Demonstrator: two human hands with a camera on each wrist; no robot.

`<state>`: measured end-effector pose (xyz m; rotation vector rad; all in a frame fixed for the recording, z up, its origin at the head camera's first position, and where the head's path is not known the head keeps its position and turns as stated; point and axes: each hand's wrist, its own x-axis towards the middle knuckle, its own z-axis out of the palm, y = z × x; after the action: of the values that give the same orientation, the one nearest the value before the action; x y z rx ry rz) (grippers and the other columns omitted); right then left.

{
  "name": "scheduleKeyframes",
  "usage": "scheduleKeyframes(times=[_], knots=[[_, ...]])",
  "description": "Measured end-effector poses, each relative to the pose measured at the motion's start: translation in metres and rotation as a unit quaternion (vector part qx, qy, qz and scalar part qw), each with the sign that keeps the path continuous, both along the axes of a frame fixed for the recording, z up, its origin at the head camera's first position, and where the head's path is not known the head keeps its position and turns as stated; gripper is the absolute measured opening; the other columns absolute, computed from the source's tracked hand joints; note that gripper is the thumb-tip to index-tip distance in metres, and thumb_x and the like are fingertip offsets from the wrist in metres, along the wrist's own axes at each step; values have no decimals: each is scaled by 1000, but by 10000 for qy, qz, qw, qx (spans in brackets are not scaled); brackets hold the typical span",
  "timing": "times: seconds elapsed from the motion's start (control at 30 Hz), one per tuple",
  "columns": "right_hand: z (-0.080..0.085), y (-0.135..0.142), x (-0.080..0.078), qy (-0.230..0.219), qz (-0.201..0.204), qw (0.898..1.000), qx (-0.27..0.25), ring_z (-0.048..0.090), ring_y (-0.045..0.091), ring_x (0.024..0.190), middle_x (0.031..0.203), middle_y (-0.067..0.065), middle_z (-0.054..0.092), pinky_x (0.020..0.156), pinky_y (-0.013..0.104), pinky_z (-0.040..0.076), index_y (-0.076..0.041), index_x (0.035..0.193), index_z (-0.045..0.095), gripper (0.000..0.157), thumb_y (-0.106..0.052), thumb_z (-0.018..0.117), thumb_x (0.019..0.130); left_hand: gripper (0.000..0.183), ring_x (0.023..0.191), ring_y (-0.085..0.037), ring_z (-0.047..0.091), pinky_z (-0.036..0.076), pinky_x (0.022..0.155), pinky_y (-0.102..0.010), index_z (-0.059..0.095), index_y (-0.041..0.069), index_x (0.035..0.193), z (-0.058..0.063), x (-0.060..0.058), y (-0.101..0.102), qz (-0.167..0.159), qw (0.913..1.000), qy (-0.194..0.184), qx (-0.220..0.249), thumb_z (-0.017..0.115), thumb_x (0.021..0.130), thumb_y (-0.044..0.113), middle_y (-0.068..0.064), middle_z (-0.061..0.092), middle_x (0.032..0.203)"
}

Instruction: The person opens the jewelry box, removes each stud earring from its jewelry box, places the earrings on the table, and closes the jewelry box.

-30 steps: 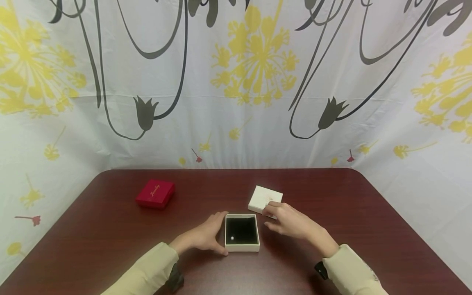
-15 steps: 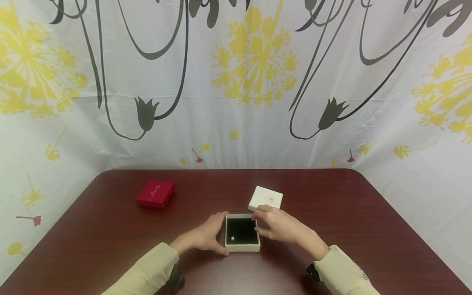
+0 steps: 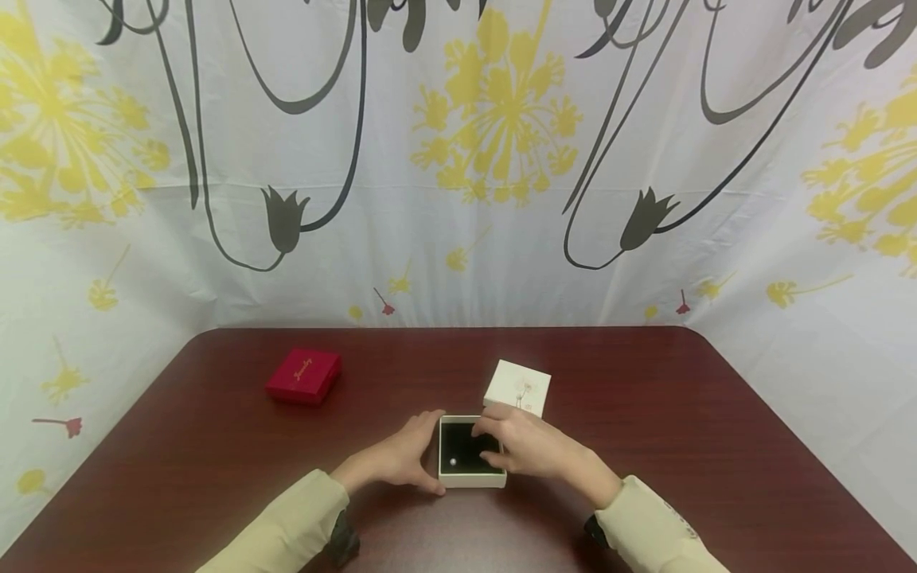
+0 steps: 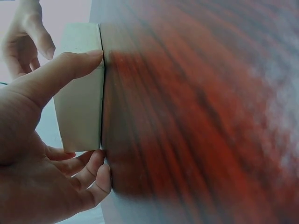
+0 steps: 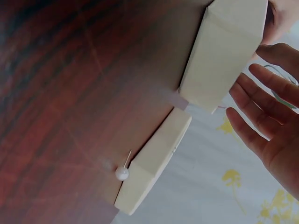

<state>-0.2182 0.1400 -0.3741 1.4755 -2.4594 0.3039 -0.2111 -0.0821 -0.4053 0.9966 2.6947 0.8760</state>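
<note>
A white open jewelry box point(image 3: 472, 481) with a black lining stands at the table's middle, a pearl point(image 3: 453, 461) showing near its front left corner. My left hand point(image 3: 401, 455) grips the box from the left; in the left wrist view its thumb point(image 4: 77, 64) lies along one side and its fingers curl at another. Over the box's right side reaches my right hand point(image 3: 533, 442), thumb and forefinger apart above the lining. The right wrist view shows its outer fingers point(image 5: 261, 107) spread. There, a pearl earring point(image 5: 122, 173) with a thin pin shows beside the white lid point(image 5: 152, 161).
Behind the box lies the printed white lid point(image 3: 514, 383), partly covered by my right hand. A red box point(image 3: 304, 376) with gold lettering sits at the back left of the dark wooden table point(image 3: 401, 358). A patterned curtain point(image 3: 458, 278) hangs beyond the far edge.
My right hand has moved left and a little toward the front, from beside the lid to over the box. My left hand and the box have stayed put.
</note>
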Motion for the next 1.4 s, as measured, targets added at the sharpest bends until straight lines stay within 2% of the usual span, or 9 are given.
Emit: scheduleKeyframes(times=[0.13, 0.37, 0.67, 1.4], knots=[[-2, -4, 0, 179, 139, 9997, 28, 49, 4, 72, 82, -3, 56, 64, 15, 43, -9, 89, 64, 21, -18, 71, 71, 95, 109, -29, 39, 36, 92, -43, 28, -8, 128, -1, -1, 0, 5, 9999, 75, -89, 81, 57, 24, -16, 42, 118], [-3, -10, 4, -161, 82, 9996, 231, 53, 6, 80, 91, -1, 58, 70, 16, 45, -9, 95, 63, 23, -17, 69, 74, 96, 110, -29, 39, 35, 93, -43, 27, -7, 129, 1, 0, 1, 27, 9999, -6, -138, 81, 58, 26, -16, 41, 119], [-4, -17, 5, -258, 47, 9986, 461, 54, 7, 84, 95, -1, 58, 72, 17, 45, -10, 97, 63, 24, -20, 68, 76, 96, 112, -29, 37, 35, 93, -43, 26, -6, 131, 1, 0, 1, 15, 9997, -158, -164, 81, 59, 26, -16, 40, 122], [-5, -27, 4, -471, -27, 9966, 677, 55, 7, 82, 92, -1, 58, 70, 16, 45, -9, 94, 66, 20, -16, 68, 75, 96, 113, -29, 37, 34, 94, -44, 27, -6, 130, 2, 0, 1, 84, 9997, -159, -167, 81, 58, 26, -16, 40, 122]])
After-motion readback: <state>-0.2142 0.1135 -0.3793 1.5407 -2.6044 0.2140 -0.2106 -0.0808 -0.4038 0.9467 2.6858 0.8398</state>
